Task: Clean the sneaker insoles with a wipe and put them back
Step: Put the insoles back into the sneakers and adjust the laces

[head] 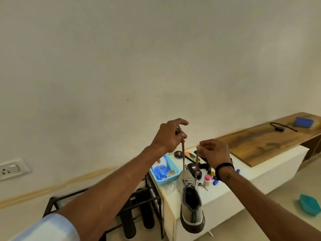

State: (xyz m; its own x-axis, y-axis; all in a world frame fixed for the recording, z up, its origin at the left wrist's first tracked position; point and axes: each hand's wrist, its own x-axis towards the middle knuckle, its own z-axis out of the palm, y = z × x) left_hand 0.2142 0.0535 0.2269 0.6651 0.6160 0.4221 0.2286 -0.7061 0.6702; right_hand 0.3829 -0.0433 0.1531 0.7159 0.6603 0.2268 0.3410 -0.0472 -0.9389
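Your left hand (169, 136) and right hand (214, 153) each pinch one end of a flat grey lace (182, 154), fingers curled tight, and the grey sneaker (191, 202) hangs from those laces above the near edge of a white cabinet (225, 193). The shoe is soft fabric with a dark, thick sole, its heel lowest and its opening dark; whether an insole sits inside, you cannot tell. At 8 o'clock from the sneaker, two long, black, rounded insoles (137, 216) lie across the bars of a black metal rack (57, 202) beside the cabinet. At 11 o'clock, a light-blue slotted plastic basket (171, 173) sits on the cabinet top, holding a blue-and-white packet (161, 168). Behind the laces, at 12 o'clock, a round black tin (178, 154), a dark tube and small bottles crowd the white surface, partly hidden by your right wrist with its black band (224, 166). At 2 o'clock, a wood-grain countertop (264, 145) carries a black cord and a blue container (303, 122). A teal bowl (310, 204) rests on the floor at 3 o'clock.
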